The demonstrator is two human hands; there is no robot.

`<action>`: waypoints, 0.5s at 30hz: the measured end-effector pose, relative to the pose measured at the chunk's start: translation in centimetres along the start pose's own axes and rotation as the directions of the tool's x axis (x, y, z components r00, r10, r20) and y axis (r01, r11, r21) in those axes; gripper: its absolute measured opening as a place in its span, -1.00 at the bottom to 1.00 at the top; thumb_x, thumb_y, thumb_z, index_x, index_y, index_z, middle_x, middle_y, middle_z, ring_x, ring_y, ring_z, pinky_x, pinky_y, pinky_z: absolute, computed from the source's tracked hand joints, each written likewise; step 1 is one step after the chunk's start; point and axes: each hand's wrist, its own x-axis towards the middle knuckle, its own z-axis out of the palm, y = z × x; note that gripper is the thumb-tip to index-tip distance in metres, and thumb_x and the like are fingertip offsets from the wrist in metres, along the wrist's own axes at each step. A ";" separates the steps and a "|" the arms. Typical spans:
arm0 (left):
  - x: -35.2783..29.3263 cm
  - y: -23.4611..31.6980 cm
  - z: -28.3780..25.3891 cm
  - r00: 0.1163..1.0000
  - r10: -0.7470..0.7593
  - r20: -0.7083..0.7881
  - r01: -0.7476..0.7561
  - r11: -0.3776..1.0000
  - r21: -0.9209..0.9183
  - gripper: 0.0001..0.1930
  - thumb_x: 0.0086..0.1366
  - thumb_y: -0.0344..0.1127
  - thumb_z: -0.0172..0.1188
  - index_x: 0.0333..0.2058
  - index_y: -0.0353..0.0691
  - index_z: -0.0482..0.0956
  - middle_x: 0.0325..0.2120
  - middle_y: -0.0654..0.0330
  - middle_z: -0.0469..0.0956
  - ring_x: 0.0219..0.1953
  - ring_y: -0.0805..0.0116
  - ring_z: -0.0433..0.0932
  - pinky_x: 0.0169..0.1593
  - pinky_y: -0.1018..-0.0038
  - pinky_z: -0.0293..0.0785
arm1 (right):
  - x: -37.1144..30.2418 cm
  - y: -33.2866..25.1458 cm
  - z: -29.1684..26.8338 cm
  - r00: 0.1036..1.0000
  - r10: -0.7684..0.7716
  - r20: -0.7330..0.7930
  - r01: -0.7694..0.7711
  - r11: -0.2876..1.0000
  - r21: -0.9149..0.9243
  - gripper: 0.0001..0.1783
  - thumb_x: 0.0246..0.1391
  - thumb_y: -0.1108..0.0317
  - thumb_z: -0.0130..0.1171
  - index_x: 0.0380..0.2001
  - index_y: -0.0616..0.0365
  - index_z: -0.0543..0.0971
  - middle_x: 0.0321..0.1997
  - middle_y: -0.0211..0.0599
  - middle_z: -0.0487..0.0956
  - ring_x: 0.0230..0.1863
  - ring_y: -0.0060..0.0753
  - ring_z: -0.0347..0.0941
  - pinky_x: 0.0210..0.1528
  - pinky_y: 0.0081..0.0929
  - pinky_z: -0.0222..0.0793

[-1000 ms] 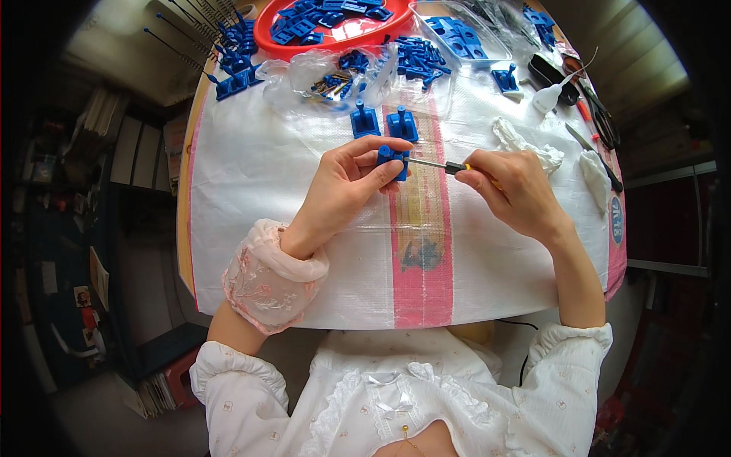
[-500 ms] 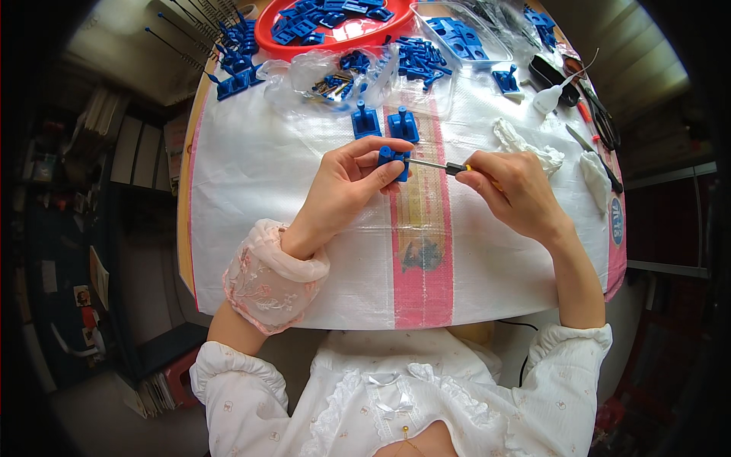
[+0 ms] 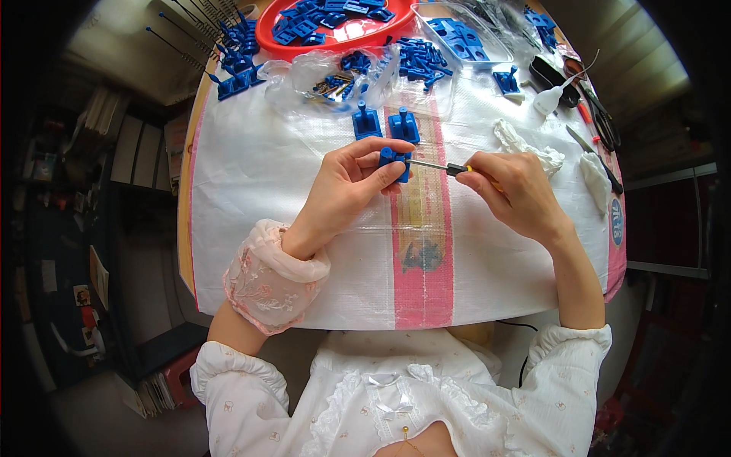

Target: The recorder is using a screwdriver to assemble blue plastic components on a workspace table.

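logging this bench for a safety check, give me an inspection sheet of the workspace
surface: white woven sheet with a pink-edged stripe
job's things: blue part, screwdriver aimed at its right side; two blue assemblies just beyond
clutter: red basin holding blue pieces, white bottle, knife lying at right
hands: left hand grips the part; right hand grips the screwdriver
cables: thin dark cord below the near edge
surroundings: dark shelving at left

- I saw the blue piece in the left hand look a tiny bit farther right and lower.
- The screwdriver did too.
- The two blue stands seemed to, just barely.
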 end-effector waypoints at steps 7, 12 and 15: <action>0.0 0.0 -0.1 1.000 -0.008 0.005 0.008 1.000 -0.004 -0.72 0.36 -0.39 0.27 0.03 -0.25 0.61 -0.29 0.22 0.68 -0.31 0.62 0.59 -0.22 0.68 0.55 | 0.0 -0.1 -0.1 1.000 -0.002 -0.003 0.002 1.000 0.000 -0.66 0.22 0.17 0.23 -0.54 0.17 0.54 -0.65 -0.20 0.52 -0.64 -0.17 0.44 -0.53 -0.29 0.28; 0.0 -0.2 -0.1 1.000 -0.010 0.004 0.010 1.000 -0.014 -0.72 0.36 -0.38 0.27 0.03 -0.25 0.61 -0.29 0.22 0.68 -0.32 0.62 0.59 -0.23 0.68 0.55 | 0.0 -0.1 0.0 1.000 0.001 -0.002 -0.001 1.000 -0.001 -0.66 0.22 0.18 0.24 -0.54 0.17 0.54 -0.65 -0.20 0.52 -0.64 -0.17 0.44 -0.54 -0.29 0.28; 0.0 -0.1 -0.2 1.000 -0.010 0.013 0.011 1.000 -0.010 -0.71 0.36 -0.38 0.27 0.04 -0.25 0.61 -0.29 0.23 0.68 -0.30 0.62 0.58 -0.21 0.67 0.53 | 0.0 0.0 0.0 1.000 0.000 -0.001 0.000 1.000 -0.001 -0.67 0.22 0.18 0.24 -0.54 0.17 0.55 -0.65 -0.20 0.52 -0.64 -0.16 0.44 -0.54 -0.29 0.28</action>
